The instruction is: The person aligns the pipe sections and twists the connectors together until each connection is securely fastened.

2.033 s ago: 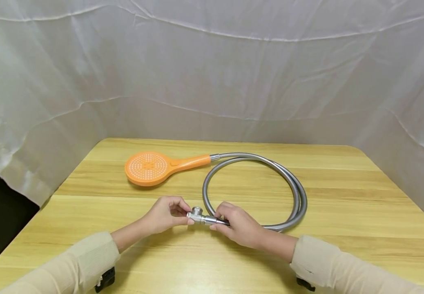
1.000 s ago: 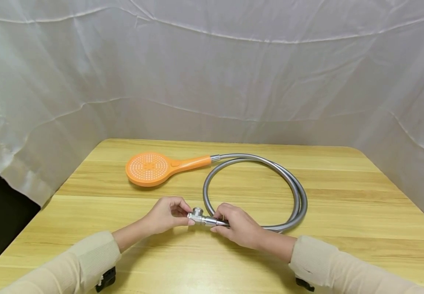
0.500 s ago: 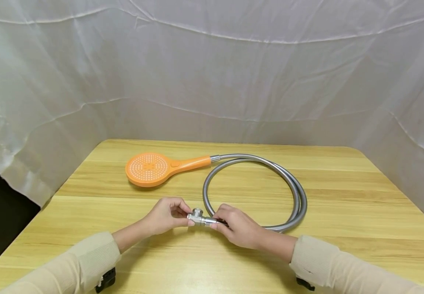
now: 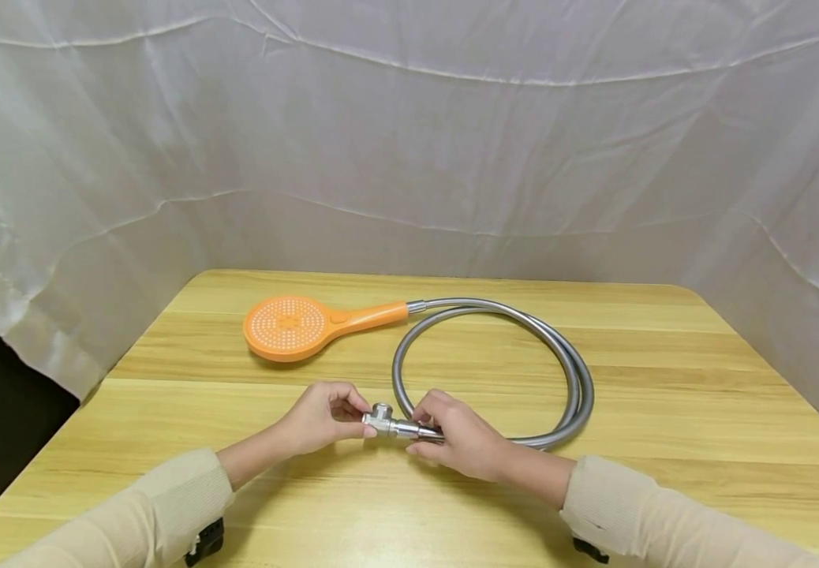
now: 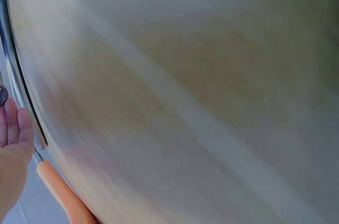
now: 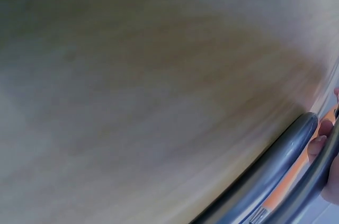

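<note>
In the head view my left hand pinches the left end of a small chrome tee fitting between thumb and fingers. One stub of the fitting points away from me. Its right end meets the cone-ended metal connector of a grey shower hose. My right hand curls its fingers and thumb about the hose just behind that connector, hiding part of it. Farther back lies an orange shower head, spray face up, joined at its handle to the hose's other end.
The hose lies coiled in a loop on the wood-grain table. A pale cloth curtain hangs behind the table and along both sides. In the wrist views the tabletop fills most of the picture, and the hands show only at the edges.
My right thumb and fingers shift on the hose end, the thumb now lower and farther from the connector than half a second ago. The left hand and shower head stay put.
</note>
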The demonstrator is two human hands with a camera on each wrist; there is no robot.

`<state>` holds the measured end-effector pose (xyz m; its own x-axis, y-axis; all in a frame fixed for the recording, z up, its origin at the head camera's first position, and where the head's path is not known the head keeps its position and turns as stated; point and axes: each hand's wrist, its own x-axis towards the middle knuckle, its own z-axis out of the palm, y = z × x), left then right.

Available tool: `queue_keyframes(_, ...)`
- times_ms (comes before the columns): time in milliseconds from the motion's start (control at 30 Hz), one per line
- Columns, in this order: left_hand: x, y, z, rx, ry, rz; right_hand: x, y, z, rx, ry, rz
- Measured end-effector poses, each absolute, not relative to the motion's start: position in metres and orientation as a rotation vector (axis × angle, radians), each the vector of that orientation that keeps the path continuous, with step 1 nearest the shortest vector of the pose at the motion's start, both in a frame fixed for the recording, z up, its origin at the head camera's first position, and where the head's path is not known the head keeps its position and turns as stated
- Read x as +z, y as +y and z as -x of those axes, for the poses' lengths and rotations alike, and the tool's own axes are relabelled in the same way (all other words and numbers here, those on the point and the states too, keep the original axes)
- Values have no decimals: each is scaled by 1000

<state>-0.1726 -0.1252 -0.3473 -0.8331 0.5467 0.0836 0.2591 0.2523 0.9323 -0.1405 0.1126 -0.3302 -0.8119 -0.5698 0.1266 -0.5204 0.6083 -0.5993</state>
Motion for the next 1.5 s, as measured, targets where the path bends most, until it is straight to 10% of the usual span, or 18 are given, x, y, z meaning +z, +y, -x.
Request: queue_keyframes(1500, -347, -126, 170, 1591, 2285, -790, -331, 113, 139, -878, 2834, 1028)
